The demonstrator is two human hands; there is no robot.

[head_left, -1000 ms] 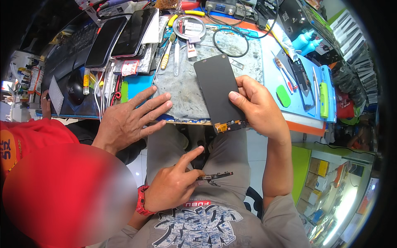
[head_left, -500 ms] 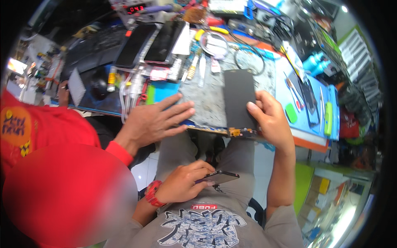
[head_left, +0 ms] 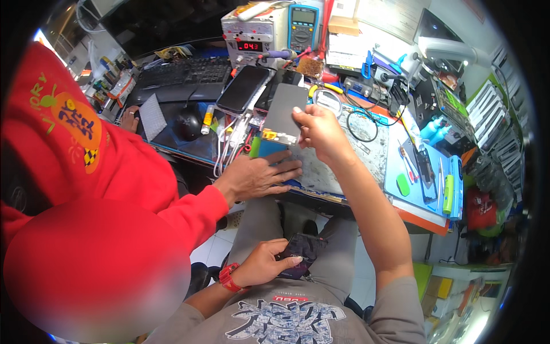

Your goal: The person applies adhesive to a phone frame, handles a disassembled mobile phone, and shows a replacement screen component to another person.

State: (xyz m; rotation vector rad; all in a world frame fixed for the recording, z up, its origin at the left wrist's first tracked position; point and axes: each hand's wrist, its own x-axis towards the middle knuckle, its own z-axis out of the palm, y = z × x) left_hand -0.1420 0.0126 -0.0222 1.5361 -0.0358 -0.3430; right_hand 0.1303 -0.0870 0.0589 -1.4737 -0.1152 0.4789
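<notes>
Between the thumb and fingers of my right hand (head_left: pixel 322 135) is a dark grey phone screen panel (head_left: pixel 285 109). Its gold and white flex circuit strip (head_left: pixel 279 136) shows at the near end. The panel is raised over the bench, partly covering a black phone (head_left: pixel 285 79) behind it. Down at my lap, my left hand (head_left: pixel 264 262) grips a dark phone (head_left: pixel 305 253), thumb across its face. Another person's hand (head_left: pixel 259 175), in a red sleeve, rests with spread fingers at the bench's front edge, just below the panel.
Another phone (head_left: pixel 243 89) lies beside cables and a yellow-capped tube (head_left: pixel 207 119). Farther back stand a power supply (head_left: pixel 252 40) and a blue multimeter (head_left: pixel 302 28). On the right, a blue mat (head_left: pixel 409 192) holds tools and a phone frame (head_left: pixel 425 172). The co-worker sits close on my left.
My right hand has carried the screen panel left and away from me, toward the phones. My left hand has turned its phone so the broad face shows. The view has tilted up.
</notes>
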